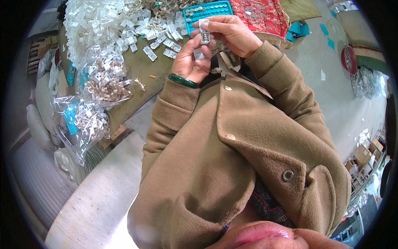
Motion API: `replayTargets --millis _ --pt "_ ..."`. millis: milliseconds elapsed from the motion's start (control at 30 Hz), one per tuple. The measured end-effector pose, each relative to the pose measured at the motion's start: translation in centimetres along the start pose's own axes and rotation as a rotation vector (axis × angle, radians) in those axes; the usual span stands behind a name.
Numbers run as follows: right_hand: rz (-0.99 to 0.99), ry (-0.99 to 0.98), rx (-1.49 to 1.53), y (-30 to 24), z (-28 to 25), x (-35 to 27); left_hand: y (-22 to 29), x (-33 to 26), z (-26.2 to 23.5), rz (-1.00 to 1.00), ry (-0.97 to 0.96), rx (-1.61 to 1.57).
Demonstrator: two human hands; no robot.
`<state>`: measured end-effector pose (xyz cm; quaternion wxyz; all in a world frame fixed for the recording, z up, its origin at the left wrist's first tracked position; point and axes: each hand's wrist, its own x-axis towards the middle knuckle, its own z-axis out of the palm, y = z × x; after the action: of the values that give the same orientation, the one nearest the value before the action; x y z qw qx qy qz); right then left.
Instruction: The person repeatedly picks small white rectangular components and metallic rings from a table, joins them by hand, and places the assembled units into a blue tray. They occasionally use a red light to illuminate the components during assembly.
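Up near the table edge, both hands hold a small white plastic case (202, 25), with a shiny metal piece (205, 37) showing in it. My left hand (191, 63), a green bangle (183, 81) on its wrist, grips the lower end from the left. From the right, my right hand (237, 35) pinches the upper end between thumb and fingers. Another white flap (199, 54) shows at my left fingers; whether it joins the case, I cannot tell. Just beyond the hands is a turquoise tray (220, 9), with round silver pieces in some of its slots.
A heap of white plastic cases (93, 27) covers the table's (143, 97) far left. Clear bags (108, 81) of cases and metal parts sit at its left edge. Right of the tray lies red patterned cloth (263, 18). A red basin (349, 60) stands far right.
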<state>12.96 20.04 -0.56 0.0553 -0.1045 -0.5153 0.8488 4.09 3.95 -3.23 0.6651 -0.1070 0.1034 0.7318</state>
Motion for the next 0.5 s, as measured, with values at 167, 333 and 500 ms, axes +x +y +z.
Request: replayTargets --millis 167,333,500 --pt "0.069 0.021 0.095 0.7 -1.0 0.6 -0.8 0.5 -0.2 0.024 0.012 -0.111" --pt "-0.264 -0.093 -0.457 0.9 -1.2 -0.5 -0.9 0.6 0.9 0.085 0.2 -0.119" --pt "-0.664 0.081 -1.025 1.3 -1.1 -1.1 -1.3 0.8 1.4 0.097 0.182 0.087"
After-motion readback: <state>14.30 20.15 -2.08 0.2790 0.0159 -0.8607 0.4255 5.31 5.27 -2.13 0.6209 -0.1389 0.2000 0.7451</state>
